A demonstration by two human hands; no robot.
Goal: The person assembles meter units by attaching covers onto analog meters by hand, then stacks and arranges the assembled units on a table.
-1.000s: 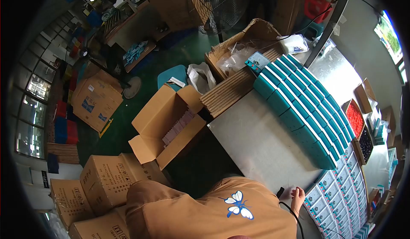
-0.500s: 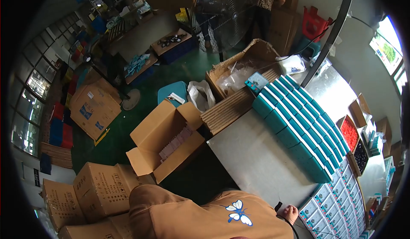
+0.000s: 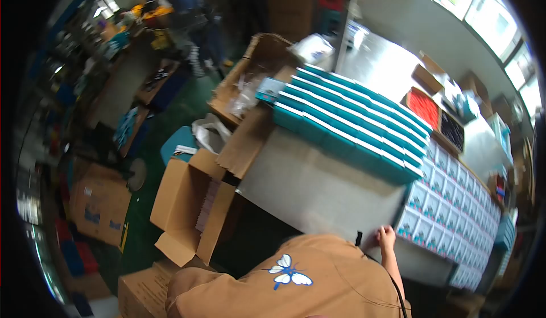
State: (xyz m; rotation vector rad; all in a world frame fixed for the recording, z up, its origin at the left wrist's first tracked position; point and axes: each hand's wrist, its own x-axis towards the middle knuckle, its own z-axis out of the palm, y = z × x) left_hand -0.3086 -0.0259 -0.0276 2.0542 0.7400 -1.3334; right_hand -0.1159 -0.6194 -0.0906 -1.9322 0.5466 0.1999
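My right hand [image 3: 386,237] is low on the right, by the near edge of the metal table [image 3: 273,190]. Its fingers look curled together, and what they hold, if anything, is too small to make out. A small black tab [image 3: 359,238] sticks up just left of it. Close on its right lie rows of pale printed boxes [image 3: 435,210]. Farther up the table stand several rows of teal boxes [image 3: 347,127] with white edges. My left hand is out of view.
An open cardboard carton [image 3: 173,201] with pinkish pieces inside stands left of the table. Behind it are flattened cardboard [image 3: 247,142] and a worn carton [image 3: 227,93] with clear plastic. Bins of red parts [image 3: 422,107] and dark parts [image 3: 451,131] sit at the right.
My view has swung toward the right, so the table and boxes appear farther left and more level. More of my right forearm shows; the hand stays near the table edge.
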